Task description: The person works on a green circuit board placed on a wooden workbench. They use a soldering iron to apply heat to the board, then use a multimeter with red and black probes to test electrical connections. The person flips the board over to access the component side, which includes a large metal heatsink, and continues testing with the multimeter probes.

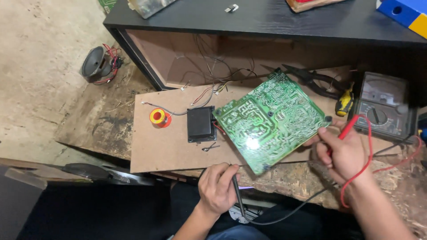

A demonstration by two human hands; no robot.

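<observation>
The left hand is closed around a black probe, its tip pointing down off the bench edge. The right hand grips a red probe and seems also to pinch the edge of the green board, held tilted above the hardboard sheet. A meter lies just beside it.

The light is soft and a bit dim. A bright white spot of glare shines on the green board. The space under the black shelf is dark with shadow. The bottom of the picture is very dark. Most things look sharp.
</observation>
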